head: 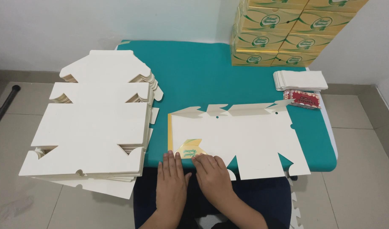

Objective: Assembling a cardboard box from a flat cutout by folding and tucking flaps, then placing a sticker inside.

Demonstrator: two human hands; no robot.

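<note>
A flat white die-cut cardboard box blank (245, 140) lies printed side down on the teal table (203, 76). One yellow printed flap (189, 149) at its near left corner is folded over. My left hand (172, 182) rests flat at the table's near edge, fingertips just below that flap. My right hand (211, 174) lies beside it, fingers pressing the blank's near edge next to the flap. Neither hand grips anything.
A tall stack of white flat blanks (97, 123) stands on the left, overhanging the table. Folded yellow-green boxes (287, 29) are piled at the back right. A small stack of white sheets (300, 79) and a red packet (304, 99) lie at the right. Tiled floor surrounds the table.
</note>
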